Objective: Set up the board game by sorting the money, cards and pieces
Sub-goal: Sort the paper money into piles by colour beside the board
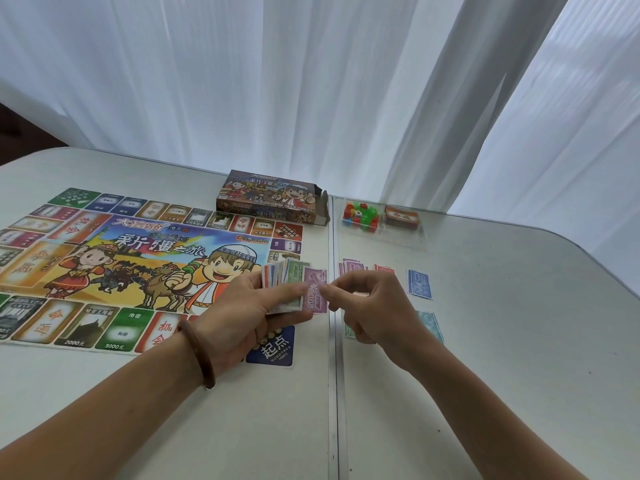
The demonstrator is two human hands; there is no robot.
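Note:
My left hand (242, 313) grips a fanned stack of paper money (287, 275) above the board's near right corner. A purple 5000 note (314, 289) sticks out at the stack's right side, and my right hand (367, 303) pinches its right edge. Sorted notes lie on the table to the right: a pink pile (349, 265), a red pile (383, 269), a blue pile (419, 284) and a teal pile (431, 323) partly hidden by my right hand. The colourful game board (114, 265) lies flat at the left.
The open game box (273, 199) stands behind the board. A transparent tray (381, 233) at the back right holds small coloured plastic pieces (362, 214) and a deck of cards (401, 216). A seam runs down the white table (519, 341). White curtains hang behind.

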